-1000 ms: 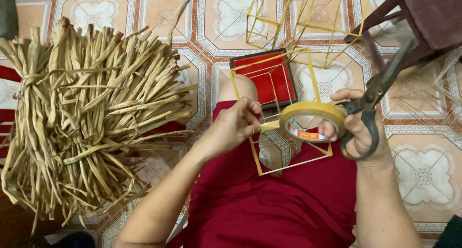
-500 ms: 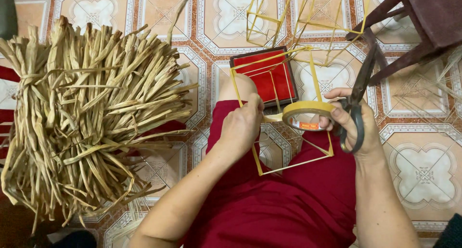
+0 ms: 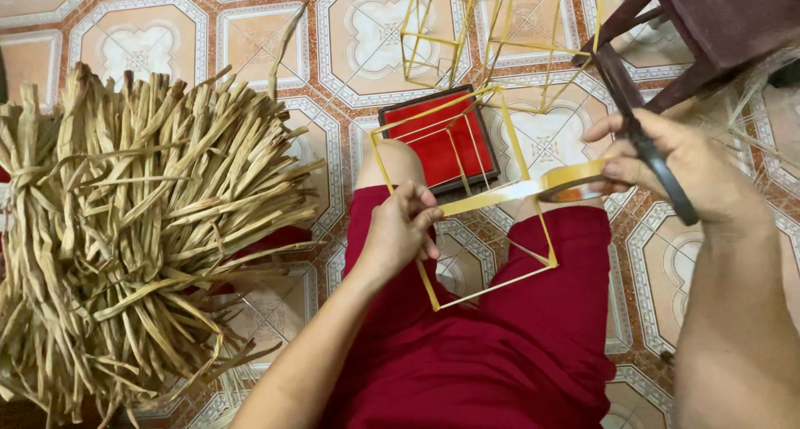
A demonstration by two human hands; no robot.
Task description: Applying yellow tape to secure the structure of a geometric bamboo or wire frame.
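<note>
A big heap of dry straw [image 3: 142, 237] is piled on the tiled floor [image 3: 108, 29] at the left, and none of it is being used. A dark stool [image 3: 717, 29] stands at the top right. Some yellow stick frames [image 3: 492, 37] are lying near the top and look already built. One more frame [image 3: 467, 221] is rested on the red lap [image 3: 500, 346], above a red tray [image 3: 437, 142], and it seems only partly taped. A strip of tape [image 3: 492, 198] is stretched across the frame. The strip's end is pinched tight against the frame by the left hand [image 3: 400, 233]. The tape roll [image 3: 575, 182] is gripped by the right hand [image 3: 675, 167], and scissors [image 3: 646, 142] are hooked on its closed fingers. The strip is not yet cut, so cutting and sticking down look to be left.
</note>
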